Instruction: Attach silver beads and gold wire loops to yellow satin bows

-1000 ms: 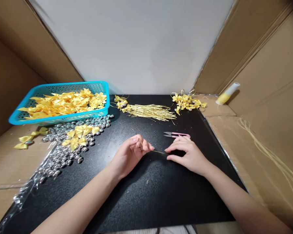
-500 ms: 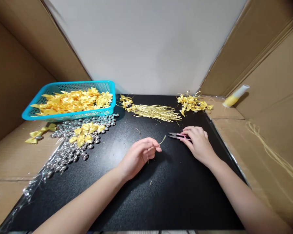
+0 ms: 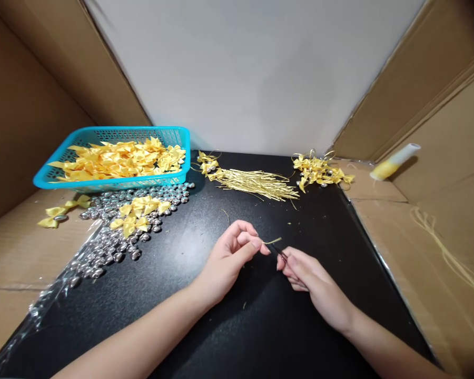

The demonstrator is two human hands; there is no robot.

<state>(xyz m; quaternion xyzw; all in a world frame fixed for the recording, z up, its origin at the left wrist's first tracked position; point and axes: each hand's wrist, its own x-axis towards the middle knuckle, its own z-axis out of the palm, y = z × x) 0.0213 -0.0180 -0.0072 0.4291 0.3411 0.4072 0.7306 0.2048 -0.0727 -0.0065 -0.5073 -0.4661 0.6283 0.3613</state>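
Observation:
My left hand (image 3: 237, 250), over the middle of the black table, pinches a thin gold cord (image 3: 273, 241). A short end of the cord sticks out to the right past my fingertips, and the rest is mostly hidden by the hand. Just right of it, my right hand (image 3: 306, 271) is closed around small thread snips (image 3: 279, 251). The dark blades point up and left, close under the cord's end; whether they touch it I cannot tell. A bundle of cut gold cords (image 3: 258, 184) lies behind both hands.
A turquoise basket (image 3: 110, 184) of yellow ribbon bows stands at the back left. Silver bells (image 3: 114, 247) spread before it, with several bows (image 3: 138, 213) on top. Finished-looking bow clusters (image 3: 319, 169) lie back right. A yellow-white thread cone (image 3: 395, 162) and loose strands (image 3: 450, 250) are farther right.
My right hand has lifted the snips off the table and brought them left and nearer, beside the cord. My left hand has turned slightly, still pinching the cord.

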